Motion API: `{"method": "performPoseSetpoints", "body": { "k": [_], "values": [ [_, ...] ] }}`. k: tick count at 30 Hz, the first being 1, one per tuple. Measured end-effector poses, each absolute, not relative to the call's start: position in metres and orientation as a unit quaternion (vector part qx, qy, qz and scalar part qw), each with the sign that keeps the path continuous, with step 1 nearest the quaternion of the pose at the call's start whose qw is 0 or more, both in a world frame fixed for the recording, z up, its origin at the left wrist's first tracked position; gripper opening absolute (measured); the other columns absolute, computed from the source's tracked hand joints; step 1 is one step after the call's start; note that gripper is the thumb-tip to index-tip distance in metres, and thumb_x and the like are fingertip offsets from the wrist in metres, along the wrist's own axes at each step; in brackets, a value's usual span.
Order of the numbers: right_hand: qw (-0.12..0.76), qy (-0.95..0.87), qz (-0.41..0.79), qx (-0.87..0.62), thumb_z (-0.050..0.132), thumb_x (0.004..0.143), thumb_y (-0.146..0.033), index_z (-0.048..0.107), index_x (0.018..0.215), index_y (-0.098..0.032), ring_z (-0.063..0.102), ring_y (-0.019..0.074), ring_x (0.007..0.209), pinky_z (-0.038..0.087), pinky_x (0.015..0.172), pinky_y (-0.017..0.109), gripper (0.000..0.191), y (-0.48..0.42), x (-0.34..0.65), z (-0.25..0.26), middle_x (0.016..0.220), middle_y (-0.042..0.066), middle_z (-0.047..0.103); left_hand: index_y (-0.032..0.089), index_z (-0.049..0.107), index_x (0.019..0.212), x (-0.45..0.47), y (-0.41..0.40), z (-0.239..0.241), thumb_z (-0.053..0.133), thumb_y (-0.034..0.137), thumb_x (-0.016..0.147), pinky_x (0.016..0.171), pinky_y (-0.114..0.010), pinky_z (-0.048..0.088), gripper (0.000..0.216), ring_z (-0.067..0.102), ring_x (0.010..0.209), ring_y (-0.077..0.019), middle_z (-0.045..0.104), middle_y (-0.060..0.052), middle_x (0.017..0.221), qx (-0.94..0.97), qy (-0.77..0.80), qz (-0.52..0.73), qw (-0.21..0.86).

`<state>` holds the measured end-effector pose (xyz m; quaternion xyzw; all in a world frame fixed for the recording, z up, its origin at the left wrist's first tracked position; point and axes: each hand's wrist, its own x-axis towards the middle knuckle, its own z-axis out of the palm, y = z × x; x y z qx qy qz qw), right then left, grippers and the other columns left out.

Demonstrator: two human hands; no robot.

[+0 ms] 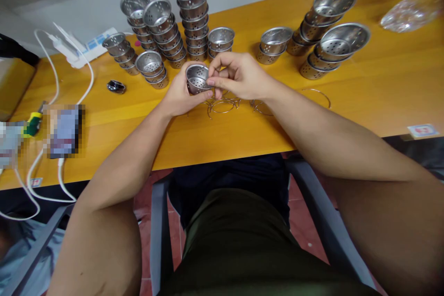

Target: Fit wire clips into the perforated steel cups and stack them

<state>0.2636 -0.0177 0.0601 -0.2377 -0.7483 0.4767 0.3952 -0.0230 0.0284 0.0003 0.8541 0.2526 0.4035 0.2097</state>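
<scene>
A small perforated metal cup (197,78) is tilted in my left hand (180,90), with the fingers wrapped round its far side and the thumb along the near side. My right hand (236,74) is closed at the cup's right rim, thumb and fingers pinching there. Anything small between those fingertips is hidden. Just below the hands, bent wire rings (224,105) lie on the table, partly covered by the right hand and forearm. Directly behind the hands stand a short stack of similar cups (221,39) and a tall stack (192,18).
More cup stacks stand at the left (163,32) and right (333,46). A power strip (90,48) with white cables, a dark shiny object (116,86), a blurred-out phone-like item (65,132) and a green-yellow tool (33,124) lie left. Clear plastic (409,11) lies far right.
</scene>
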Motion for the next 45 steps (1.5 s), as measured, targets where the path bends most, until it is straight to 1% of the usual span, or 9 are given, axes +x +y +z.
{"method": "performPoseSetpoints", "body": {
  "k": [7, 10, 15, 20, 26, 33, 37, 41, 45],
  "values": [
    [0.394, -0.752, 0.471, -0.239, 0.106, 0.09, -0.104, 0.078, 0.119, -0.032, 0.081, 0.0293, 0.079, 0.078, 0.079, 0.049, 0.083, -0.016, 0.266, 0.058, 0.087, 0.001, 0.075, 0.025, 0.062, 0.17, -0.021, 0.03, -0.003, 0.093, 0.111, 0.096, 0.137, -0.069, 0.067, 0.117, 0.085, 0.146, -0.0434, 0.08, -0.018, 0.154, 0.85, 0.263, 0.408, 0.205],
    [0.415, -0.764, 0.427, -0.248, 0.104, 0.094, -0.102, 0.081, 0.13, -0.032, 0.081, 0.0293, 0.085, 0.078, 0.081, 0.049, 0.082, -0.011, 0.268, 0.054, 0.101, 0.005, 0.08, 0.026, 0.061, 0.171, -0.021, 0.035, -0.007, 0.097, 0.105, 0.098, 0.139, -0.07, 0.065, 0.113, 0.083, 0.147, -0.0432, 0.078, -0.017, 0.155, 0.847, 0.268, 0.414, 0.198],
    [0.446, -0.798, 0.284, -0.289, 0.095, 0.105, -0.098, 0.09, 0.133, -0.035, 0.084, 0.0371, 0.121, 0.08, 0.108, 0.056, 0.069, -0.008, 0.275, 0.058, 0.144, 0.013, 0.085, 0.029, 0.058, 0.172, -0.023, 0.044, -0.011, 0.095, 0.101, 0.101, 0.135, -0.066, 0.069, 0.108, 0.083, 0.143, -0.0407, 0.076, -0.016, 0.155, 0.829, 0.264, 0.456, 0.186],
    [0.387, -0.849, 0.243, -0.265, 0.078, 0.121, -0.091, 0.095, 0.14, -0.034, 0.076, 0.0431, 0.152, 0.076, 0.124, 0.062, 0.063, -0.012, 0.274, 0.056, 0.158, 0.017, 0.081, 0.031, 0.054, 0.172, -0.023, 0.043, -0.012, 0.091, 0.112, 0.096, 0.131, -0.062, 0.071, 0.117, 0.085, 0.139, -0.0392, 0.076, -0.015, 0.154, 0.826, 0.262, 0.461, 0.191],
    [0.375, -0.849, 0.245, -0.282, 0.09, 0.109, -0.097, 0.092, 0.149, -0.037, 0.073, 0.0487, 0.162, 0.068, 0.14, 0.069, 0.072, -0.014, 0.269, 0.053, 0.169, 0.016, 0.078, 0.033, 0.048, 0.175, -0.016, 0.04, -0.014, 0.087, 0.123, 0.085, 0.131, -0.06, 0.073, 0.133, 0.085, 0.149, -0.0429, 0.074, -0.018, 0.164, 0.823, 0.293, 0.443, 0.202],
    [0.382, -0.846, 0.23, -0.293, 0.11, 0.087, -0.095, 0.072, 0.182, -0.036, 0.065, 0.0569, 0.17, 0.058, 0.15, 0.073, 0.118, -0.015, 0.275, 0.072, 0.182, 0.018, 0.074, 0.037, 0.031, 0.194, -0.008, 0.035, -0.016, 0.09, 0.114, 0.094, 0.147, -0.069, 0.065, 0.14, 0.067, 0.179, -0.0493, 0.056, -0.025, 0.19, 0.839, 0.295, 0.408, 0.207],
    [0.417, -0.823, 0.137, -0.361, 0.109, 0.093, -0.086, 0.07, 0.183, -0.04, 0.058, 0.0549, 0.172, 0.052, 0.156, 0.069, 0.108, -0.009, 0.302, 0.089, 0.183, 0.015, 0.072, 0.045, 0.029, 0.196, -0.01, 0.038, -0.023, 0.102, 0.097, 0.097, 0.122, -0.062, 0.081, 0.134, 0.077, 0.162, -0.0445, 0.051, -0.023, 0.196, 0.821, 0.288, 0.422, 0.256],
    [0.465, -0.737, 0.001, -0.49, 0.105, 0.1, -0.073, 0.072, 0.177, -0.024, 0.054, 0.0538, 0.175, 0.045, 0.16, 0.068, 0.097, 0.015, 0.352, 0.095, 0.182, 0.023, 0.065, 0.047, 0.038, 0.195, -0.015, 0.043, -0.027, 0.105, 0.081, 0.102, 0.109, -0.056, 0.083, 0.119, 0.082, 0.15, -0.0409, 0.057, -0.021, 0.193, 0.813, 0.303, 0.426, 0.257],
    [0.425, -0.698, -0.017, -0.575, 0.097, 0.103, -0.083, 0.08, 0.161, -0.042, 0.061, 0.0568, 0.167, 0.053, 0.153, 0.075, 0.073, 0.038, 0.387, 0.083, 0.172, 0.016, 0.071, 0.046, 0.041, 0.193, -0.017, 0.047, -0.029, 0.1, 0.081, 0.105, 0.106, -0.056, 0.082, 0.111, 0.082, 0.147, -0.0401, 0.06, -0.02, 0.19, 0.814, 0.303, 0.424, 0.257]
  ]
}}
